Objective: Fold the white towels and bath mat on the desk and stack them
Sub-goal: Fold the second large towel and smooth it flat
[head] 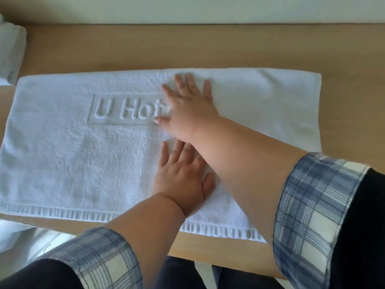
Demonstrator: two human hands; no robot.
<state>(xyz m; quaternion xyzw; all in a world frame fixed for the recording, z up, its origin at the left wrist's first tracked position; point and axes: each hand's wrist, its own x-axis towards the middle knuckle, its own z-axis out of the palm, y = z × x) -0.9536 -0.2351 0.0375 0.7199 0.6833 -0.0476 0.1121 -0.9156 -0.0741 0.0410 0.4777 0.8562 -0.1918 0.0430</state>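
Both hands flat, fingers spread, palms down on the bath mat [62, 155], gripping nothing. Right hand [188, 105] sits at centre, covering the end of the raised "U Hot" lettering; left hand [183, 176] just below it at 6 o'clock. Mat: white terry rectangle, ribbed woven border along the near edge, spread on the wooden desk [125, 46]. Folded white towel [10, 49] at 10 o'clock, well apart. Plaid cuffs on both sleeves.

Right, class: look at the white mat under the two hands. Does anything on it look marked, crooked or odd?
Yes. The bath mat has faint greyish patches left of the left hand, below the raised lettering; they may be stains or shadow. It also lies slightly askew on the desk.
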